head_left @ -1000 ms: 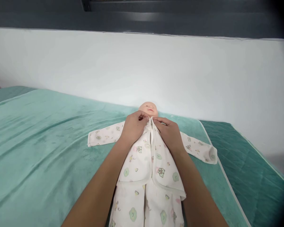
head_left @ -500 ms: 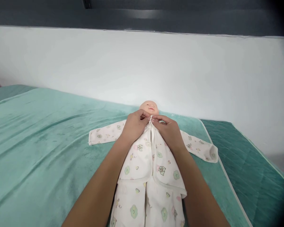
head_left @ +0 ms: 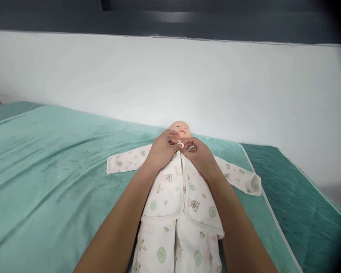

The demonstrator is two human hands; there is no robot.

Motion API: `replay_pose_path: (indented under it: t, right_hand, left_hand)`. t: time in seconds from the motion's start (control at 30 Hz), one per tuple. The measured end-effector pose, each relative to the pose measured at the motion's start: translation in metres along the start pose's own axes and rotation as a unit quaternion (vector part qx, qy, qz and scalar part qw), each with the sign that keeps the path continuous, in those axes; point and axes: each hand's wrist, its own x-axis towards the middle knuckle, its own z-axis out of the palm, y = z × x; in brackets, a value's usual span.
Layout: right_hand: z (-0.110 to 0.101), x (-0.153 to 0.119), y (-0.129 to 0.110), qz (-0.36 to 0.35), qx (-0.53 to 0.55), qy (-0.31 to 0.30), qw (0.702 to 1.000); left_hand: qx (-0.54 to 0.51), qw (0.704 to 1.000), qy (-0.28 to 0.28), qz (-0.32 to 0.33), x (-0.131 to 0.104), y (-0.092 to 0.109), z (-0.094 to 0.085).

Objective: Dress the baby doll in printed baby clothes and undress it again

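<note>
A baby doll [head_left: 180, 126] lies on its back with its head toward the wall. It wears a white printed jacket [head_left: 167, 193] and matching printed trousers [head_left: 197, 252]. Both jacket sleeves stretch out to the sides. At the neck, my left hand [head_left: 165, 147] pinches one front edge of the jacket, while my right hand [head_left: 197, 153] pinches the other edge close beside it. A small pale button or snap [head_left: 182, 145] shows between my fingertips. Below my hands the jacket's front edges hang slightly apart.
The doll rests on a light green blanket [head_left: 59, 163] with soft folds. A darker green quilted cover [head_left: 304, 201] shows to the right. Behind the doll rises a white wall [head_left: 170, 79], with a dark panel [head_left: 216, 22] above it.
My fingers have shifted at the collar, the right ones curling in more. The raised collar edge has lowered and the small button or snap has come into sight.
</note>
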Motion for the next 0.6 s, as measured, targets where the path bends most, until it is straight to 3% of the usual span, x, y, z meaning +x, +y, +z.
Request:
replay_pose_path:
  t: [0.17,0.33,0.6]
  right_hand:
    - [0.0008,0.0,0.001,-0.013,0.002,-0.002,1.0]
    - [-0.0014,-0.0017,-0.0003,0.013,0.021,0.006,1.0]
    - [-0.0034,-0.0061,-0.006,-0.001,0.016,0.042,0.999]
  left_hand:
    - [-0.016,1.0,-0.013,-0.01,0.001,-0.0014,-0.0001]
    - [0.071,0.997,0.011,0.014,0.0007,0.0018,0.0004]
    - [0.117,0.992,0.01,0.052,0.0,0.0008,-0.0012]
